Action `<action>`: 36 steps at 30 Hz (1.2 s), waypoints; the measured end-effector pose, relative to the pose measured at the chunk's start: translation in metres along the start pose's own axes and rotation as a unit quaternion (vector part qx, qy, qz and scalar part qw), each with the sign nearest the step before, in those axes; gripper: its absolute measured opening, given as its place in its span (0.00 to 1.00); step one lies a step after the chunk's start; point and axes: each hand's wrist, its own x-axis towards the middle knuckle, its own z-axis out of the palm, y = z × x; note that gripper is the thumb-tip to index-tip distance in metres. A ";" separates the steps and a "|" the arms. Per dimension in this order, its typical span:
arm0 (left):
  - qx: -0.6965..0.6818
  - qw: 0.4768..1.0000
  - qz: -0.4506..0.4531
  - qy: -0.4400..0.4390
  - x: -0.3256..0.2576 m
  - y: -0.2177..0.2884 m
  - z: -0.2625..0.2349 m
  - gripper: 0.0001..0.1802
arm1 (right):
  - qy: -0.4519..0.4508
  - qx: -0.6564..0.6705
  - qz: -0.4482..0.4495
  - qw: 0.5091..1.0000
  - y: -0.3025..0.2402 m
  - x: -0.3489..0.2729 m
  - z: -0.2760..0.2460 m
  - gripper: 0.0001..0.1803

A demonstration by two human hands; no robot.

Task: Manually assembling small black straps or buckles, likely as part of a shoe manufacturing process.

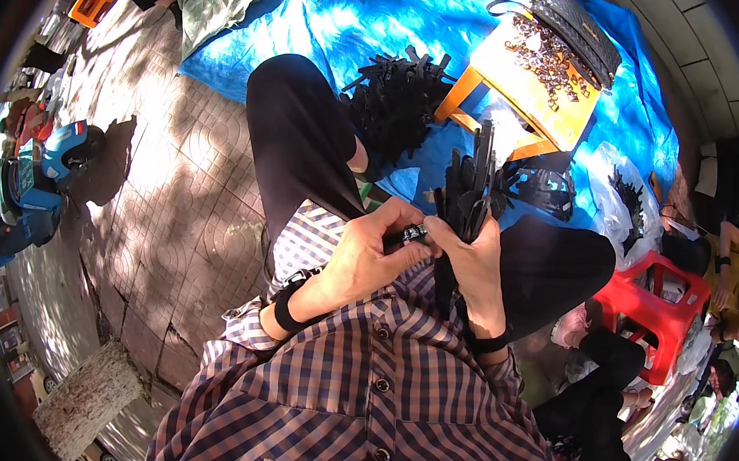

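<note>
Straps (468,186): black, bundled upright | hands: right (471,255) grips, left (372,252) pinches buckle (415,232)

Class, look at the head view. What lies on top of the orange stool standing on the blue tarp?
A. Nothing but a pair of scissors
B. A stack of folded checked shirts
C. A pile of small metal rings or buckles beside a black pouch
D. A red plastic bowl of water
C: the orange stool carries a scatter of small metal rings with a black pouch along its far edge, on the blue tarp.
</note>
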 end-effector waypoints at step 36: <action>0.129 0.981 0.061 0.128 -0.002 0.002 0.009 0.10 | 0.089 0.110 -0.028 0.989 -0.015 -0.006 0.012 0.05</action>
